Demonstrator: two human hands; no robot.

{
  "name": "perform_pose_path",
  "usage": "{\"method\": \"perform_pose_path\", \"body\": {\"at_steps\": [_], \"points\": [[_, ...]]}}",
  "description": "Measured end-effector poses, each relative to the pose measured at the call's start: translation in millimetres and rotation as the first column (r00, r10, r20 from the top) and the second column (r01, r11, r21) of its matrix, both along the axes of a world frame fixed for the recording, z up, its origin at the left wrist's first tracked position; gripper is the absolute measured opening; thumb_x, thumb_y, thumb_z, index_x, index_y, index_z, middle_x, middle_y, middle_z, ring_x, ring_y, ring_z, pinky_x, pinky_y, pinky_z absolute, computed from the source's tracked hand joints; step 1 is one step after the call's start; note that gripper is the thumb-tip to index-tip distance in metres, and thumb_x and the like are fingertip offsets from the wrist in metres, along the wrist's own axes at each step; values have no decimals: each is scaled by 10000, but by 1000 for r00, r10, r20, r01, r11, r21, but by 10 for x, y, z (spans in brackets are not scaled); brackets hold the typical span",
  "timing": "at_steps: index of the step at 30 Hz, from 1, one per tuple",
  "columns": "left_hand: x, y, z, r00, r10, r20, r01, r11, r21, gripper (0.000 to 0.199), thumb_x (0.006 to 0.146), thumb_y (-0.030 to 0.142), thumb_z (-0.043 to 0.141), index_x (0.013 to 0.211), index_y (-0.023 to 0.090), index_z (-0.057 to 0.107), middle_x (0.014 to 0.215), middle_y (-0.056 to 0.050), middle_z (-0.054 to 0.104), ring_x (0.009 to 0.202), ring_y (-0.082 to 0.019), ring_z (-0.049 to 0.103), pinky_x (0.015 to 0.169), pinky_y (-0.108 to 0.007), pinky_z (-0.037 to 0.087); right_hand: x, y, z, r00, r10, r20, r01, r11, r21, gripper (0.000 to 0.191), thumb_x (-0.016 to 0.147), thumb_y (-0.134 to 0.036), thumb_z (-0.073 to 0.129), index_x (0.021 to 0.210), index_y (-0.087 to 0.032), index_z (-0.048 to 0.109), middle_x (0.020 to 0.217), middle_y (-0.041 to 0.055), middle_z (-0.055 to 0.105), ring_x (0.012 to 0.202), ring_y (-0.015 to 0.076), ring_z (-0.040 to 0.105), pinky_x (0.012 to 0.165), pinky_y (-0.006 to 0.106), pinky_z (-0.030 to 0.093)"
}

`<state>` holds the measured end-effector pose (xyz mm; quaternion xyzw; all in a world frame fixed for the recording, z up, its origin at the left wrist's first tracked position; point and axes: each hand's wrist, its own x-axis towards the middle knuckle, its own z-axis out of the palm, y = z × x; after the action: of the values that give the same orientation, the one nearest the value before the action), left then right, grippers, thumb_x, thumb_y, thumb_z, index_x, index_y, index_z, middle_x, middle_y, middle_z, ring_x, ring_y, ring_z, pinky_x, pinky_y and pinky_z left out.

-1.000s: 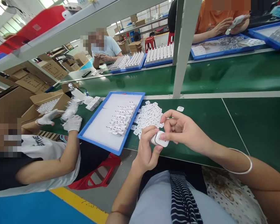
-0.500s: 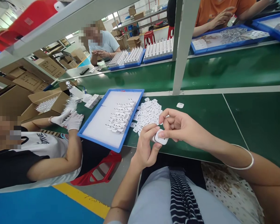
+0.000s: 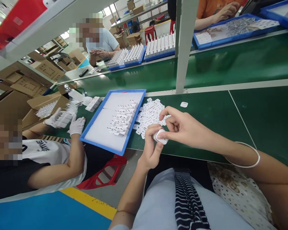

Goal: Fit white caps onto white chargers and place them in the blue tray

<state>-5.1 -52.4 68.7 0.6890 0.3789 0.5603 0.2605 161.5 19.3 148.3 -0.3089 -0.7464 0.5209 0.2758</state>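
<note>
My left hand (image 3: 151,148) is closed around a small white plug adapter (image 3: 162,136), its fingers behind and thumb below. The adapter's rounded square face is turned up to the right, partly covered. Across that face presses the thumb of my right hand (image 3: 176,126), while its other fingers curl above and beyond. Just behind my hands lies a loose heap of white rounded-square cover plates (image 3: 150,113) with small slots. To the left, a blue-rimmed tray (image 3: 100,110) with a white bottom carries rows of white adapters with upright pins (image 3: 124,118).
One cover plate (image 3: 184,104) lies apart on the green bench (image 3: 211,118). At left a co-worker's gloved hand (image 3: 76,125) is beside white blocks and a carton (image 3: 31,110). A metal post (image 3: 182,48) rises at the bench's back; filled trays stand beyond it.
My right thumb has slid further across the adapter's face, and both hands have shifted slightly left in view. The co-worker's gloved hands have moved apart, one with white blocks.
</note>
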Motion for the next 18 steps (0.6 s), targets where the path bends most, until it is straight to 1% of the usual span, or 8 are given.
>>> {"method": "perform_pose_path", "body": {"at_steps": [2,4,6,8,10,13,18], "points": [[16,23,-7,996,-42,82,44,999,-23,523,939,542,480,1355,227,458,1158,-108,517,1005,-242,531,892,-429,473,39,56,24,1000,-3,-5,3,1000,27,372,799,-376,769,1026,-236,510,510,-119,387,468,96,361,470,247,275],[34,40,0,992,-68,102,70,997,-18,583,875,579,568,1322,209,510,1052,-89,539,934,-235,529,842,-413,472,111,117,61,992,7,-128,-7,1000,-3,339,863,-458,699,1048,-235,522,515,-101,406,462,105,362,460,258,273],[54,47,12,992,-72,99,73,997,-8,511,844,499,642,1254,204,561,995,-74,539,894,-222,531,811,-398,466,204,167,111,963,-6,-268,-2,1000,-27,275,936,-479,600,1053,-236,545,521,-73,442,459,119,375,449,276,271],[73,43,21,992,-70,108,71,997,-8,416,835,403,666,1191,203,583,1000,-71,528,874,-208,542,784,-383,465,294,194,166,945,-44,-323,42,999,-13,237,963,-465,565,1033,-239,577,511,-53,462,450,130,376,437,293,257],[90,37,26,989,-71,129,72,997,-2,357,841,362,653,1153,203,583,1006,-69,520,849,-195,551,755,-369,466,359,194,218,948,-70,-311,80,997,20,206,967,-444,570,1003,-245,608,500,-47,458,443,133,371,428,302,251],[108,34,31,986,-73,153,72,997,12,305,855,370,627,1103,197,584,970,-63,528,842,-198,558,743,-369,463,400,155,278,954,-76,-290,100,992,70,180,965,-414,588,955,-243,644,528,-44,459,438,118,369,415,295,256],[130,59,55,973,-80,216,77,997,22,266,868,406,612,1021,192,574,913,-46,530,790,-182,571,707,-355,463,405,83,331,961,-80,-264,109,989,97,244,958,-455,588,934,-228,674,576,-27,501,447,105,394,411,282,277]]}}
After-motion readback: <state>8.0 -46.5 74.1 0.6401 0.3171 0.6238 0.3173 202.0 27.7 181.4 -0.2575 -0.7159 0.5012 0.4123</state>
